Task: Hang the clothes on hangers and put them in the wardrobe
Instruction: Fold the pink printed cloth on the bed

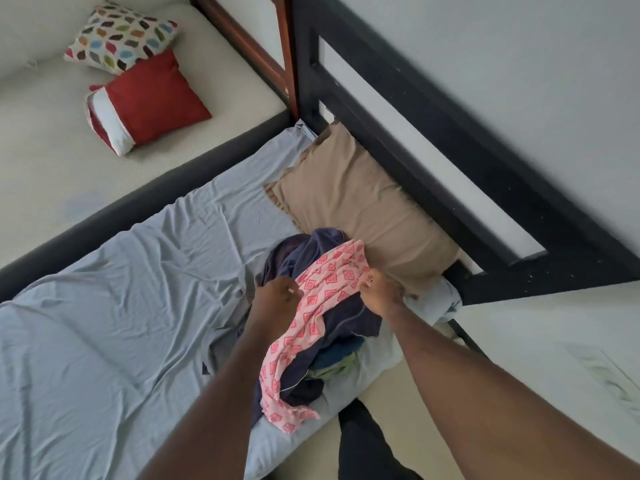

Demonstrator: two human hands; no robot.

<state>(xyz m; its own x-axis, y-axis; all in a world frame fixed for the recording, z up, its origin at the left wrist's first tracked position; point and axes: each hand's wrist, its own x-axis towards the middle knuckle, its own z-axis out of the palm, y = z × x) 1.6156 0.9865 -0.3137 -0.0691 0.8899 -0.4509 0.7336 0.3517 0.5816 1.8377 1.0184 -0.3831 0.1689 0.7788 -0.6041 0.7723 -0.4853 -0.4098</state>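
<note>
Both hands, left hand [277,295] and right hand [379,289], pinch the pink patterned garment [320,299]; soft, light fabric, best held at its upper edge.

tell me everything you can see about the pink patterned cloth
The pink patterned cloth looks like thin, soft fabric, pale pink with red diamond prints. It lies crumpled in a long diagonal band over a pile of dark clothes on the blue-sheeted bed, beside a tan pillow. The left hand and the right hand grip its upper end.
</note>
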